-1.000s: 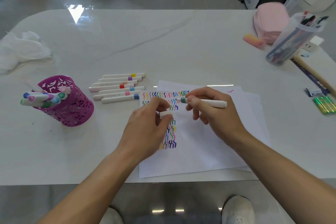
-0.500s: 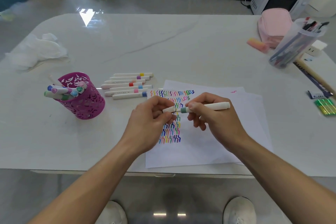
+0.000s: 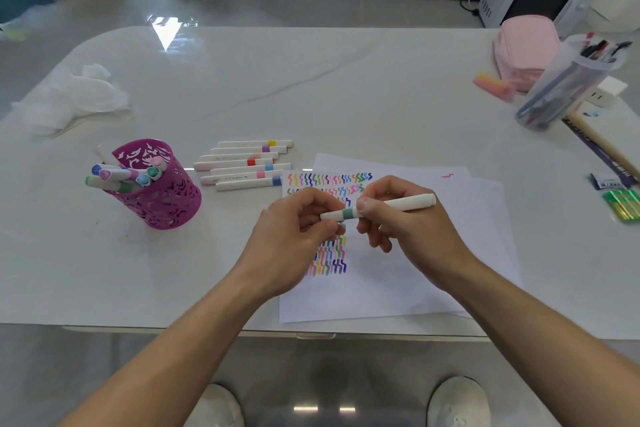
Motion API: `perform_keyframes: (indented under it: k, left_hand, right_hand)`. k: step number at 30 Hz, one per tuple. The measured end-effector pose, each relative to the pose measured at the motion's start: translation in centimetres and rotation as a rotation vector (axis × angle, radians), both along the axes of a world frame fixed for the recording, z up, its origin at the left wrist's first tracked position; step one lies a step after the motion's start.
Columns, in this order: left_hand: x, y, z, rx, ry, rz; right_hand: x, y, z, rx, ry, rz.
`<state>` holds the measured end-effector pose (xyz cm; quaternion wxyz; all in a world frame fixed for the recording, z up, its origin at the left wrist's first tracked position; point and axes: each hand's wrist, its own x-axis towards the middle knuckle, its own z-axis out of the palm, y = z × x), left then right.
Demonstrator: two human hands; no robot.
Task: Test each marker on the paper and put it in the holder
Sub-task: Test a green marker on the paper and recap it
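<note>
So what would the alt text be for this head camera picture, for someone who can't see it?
Two hands hold one white marker with a green band over a paper covered in coloured squiggles, the left hand on its cap end, the right hand on its barrel. Seven more markers lie in a row beside a purple holder that already contains several.

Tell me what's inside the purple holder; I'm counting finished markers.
Several capped markers lean out of the purple holder; lower ends are hidden by its wall, so the count is unsure.
</note>
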<state>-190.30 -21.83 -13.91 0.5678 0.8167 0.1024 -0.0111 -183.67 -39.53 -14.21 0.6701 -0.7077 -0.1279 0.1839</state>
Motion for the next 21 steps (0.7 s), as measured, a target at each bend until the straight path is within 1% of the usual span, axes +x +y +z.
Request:
perform_keyframes:
  k: [4, 8, 12, 14, 17, 21]
  left_hand:
    - [0.1, 0.2, 0.0, 0.015, -0.006, -0.016]
    - [0.0, 0.5, -0.2, 0.097, -0.011, -0.037]
    - [-0.2, 0.4, -0.2, 0.266, -0.131, -0.042]
    - [-0.3, 0.3, -0.1, 0.318, -0.191, -0.027]
    - [-0.3, 0.3, -0.1, 0.338, -0.243, -0.025]
    - [-0.3, 0.4, -0.2, 0.344, -0.254, -0.037]
  right_hand:
    - [0.2, -0.2, 0.2, 0.049, 0.047, 0.008]
    - [0.4, -0.2, 0.3, 0.064, 0.095, -0.024]
    - [0.4, -0.3, 0.8, 0.148, 0.173, 0.007]
    - [0.4, -0.4, 1.2, 0.184, 0.195, 0.035]
    - [0.4, -0.7, 1.3, 0.200, 0.202, 0.062]
    - [0.4, -0.7, 1.3, 0.213, 0.208, 0.073]
